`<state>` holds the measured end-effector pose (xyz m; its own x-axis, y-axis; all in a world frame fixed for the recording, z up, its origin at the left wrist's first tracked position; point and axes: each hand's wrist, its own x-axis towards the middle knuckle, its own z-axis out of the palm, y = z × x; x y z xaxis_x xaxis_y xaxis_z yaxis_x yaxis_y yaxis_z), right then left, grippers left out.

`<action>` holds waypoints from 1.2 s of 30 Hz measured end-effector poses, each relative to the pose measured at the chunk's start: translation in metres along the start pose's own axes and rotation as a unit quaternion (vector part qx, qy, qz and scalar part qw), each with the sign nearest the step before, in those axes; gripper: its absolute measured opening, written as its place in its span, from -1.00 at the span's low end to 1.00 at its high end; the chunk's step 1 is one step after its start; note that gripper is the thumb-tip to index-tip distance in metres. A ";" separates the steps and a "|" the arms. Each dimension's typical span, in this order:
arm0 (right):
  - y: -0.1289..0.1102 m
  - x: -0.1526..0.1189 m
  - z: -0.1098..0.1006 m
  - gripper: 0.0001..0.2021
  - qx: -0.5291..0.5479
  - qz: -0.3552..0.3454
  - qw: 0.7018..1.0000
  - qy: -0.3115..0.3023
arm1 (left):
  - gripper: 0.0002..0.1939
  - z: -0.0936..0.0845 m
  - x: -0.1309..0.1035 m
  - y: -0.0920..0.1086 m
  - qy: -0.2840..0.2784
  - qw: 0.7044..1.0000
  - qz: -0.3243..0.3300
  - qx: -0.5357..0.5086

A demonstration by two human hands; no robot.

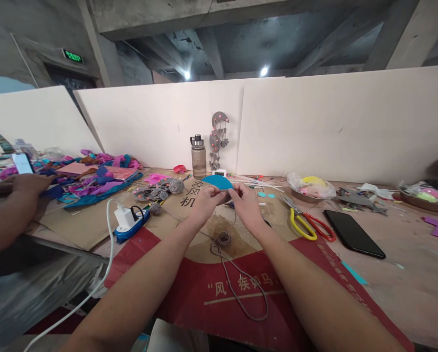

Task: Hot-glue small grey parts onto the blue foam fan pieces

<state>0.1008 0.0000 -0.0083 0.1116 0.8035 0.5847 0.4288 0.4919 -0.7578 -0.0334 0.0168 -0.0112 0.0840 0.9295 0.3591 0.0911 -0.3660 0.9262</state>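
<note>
Scraps (101, 181) are heaped at far left, near a co-worker's hand (32, 183). At centre, a blue piece (218, 182) is gripped at its near edge, thumb against fingers, by the left hand (208, 199); yarn (224, 238) is strewn below on cardboard (189, 288). The same edge is pinched by the right hand (246, 199). Edge work is apparently under way; whether pressing or folding cannot be told. A steady two-handed pinch seems needed next. Scissors (296, 212) are set down at right.
</note>
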 end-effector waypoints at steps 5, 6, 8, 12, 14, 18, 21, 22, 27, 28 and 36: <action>0.008 0.003 0.001 -0.85 0.048 0.029 0.998 -0.003 | -0.74 0.002 -0.003 0.007 -0.026 0.991 -0.024 -0.132; 0.009 0.004 0.002 -0.85 0.061 0.037 0.997 -0.003 | -0.73 0.003 -0.003 0.008 -0.031 0.987 -0.029 -0.156; 0.010 0.005 0.002 -0.83 0.087 0.049 0.995 -0.010 | -0.72 0.003 -0.003 0.008 -0.034 0.980 -0.043 -0.193; 0.013 0.007 0.004 -0.78 0.129 0.069 0.988 -0.041 | -0.73 -0.001 0.001 0.003 -0.026 0.971 -0.066 -0.229; 0.014 0.008 0.005 -0.75 0.169 0.088 0.980 -0.061 | -0.74 -0.004 0.003 0.001 -0.037 0.967 -0.071 -0.240; 0.011 0.009 0.002 -0.70 0.280 0.127 0.946 -0.099 | -0.72 -0.012 0.006 0.004 -0.072 0.962 -0.076 -0.251; 0.007 0.009 -0.002 -0.68 0.319 0.133 0.929 -0.131 | -0.74 -0.016 0.007 0.007 -0.101 0.960 -0.085 -0.246; 0.006 0.010 -0.003 -0.68 0.324 0.135 0.926 -0.140 | -0.75 -0.016 0.007 0.007 -0.106 0.959 -0.091 -0.245; 0.011 0.010 -0.003 -0.64 0.298 0.137 0.938 -0.115 | -0.82 -0.012 0.009 0.004 -0.055 0.957 -0.120 -0.259; 0.014 0.011 -0.001 -0.63 0.280 0.136 0.945 -0.103 | -0.81 -0.012 0.009 0.004 -0.043 0.957 -0.118 -0.262; 0.022 0.009 0.004 -0.79 0.077 0.095 0.989 -0.084 | -0.77 -0.024 0.017 -0.001 0.074 0.954 -0.063 -0.285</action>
<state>0.1077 0.0197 -0.0213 0.0210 0.9244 0.3809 0.2707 0.3615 -0.8922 -0.0554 0.0341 -0.0032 -0.0363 0.9760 0.2148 -0.4662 -0.2067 0.8602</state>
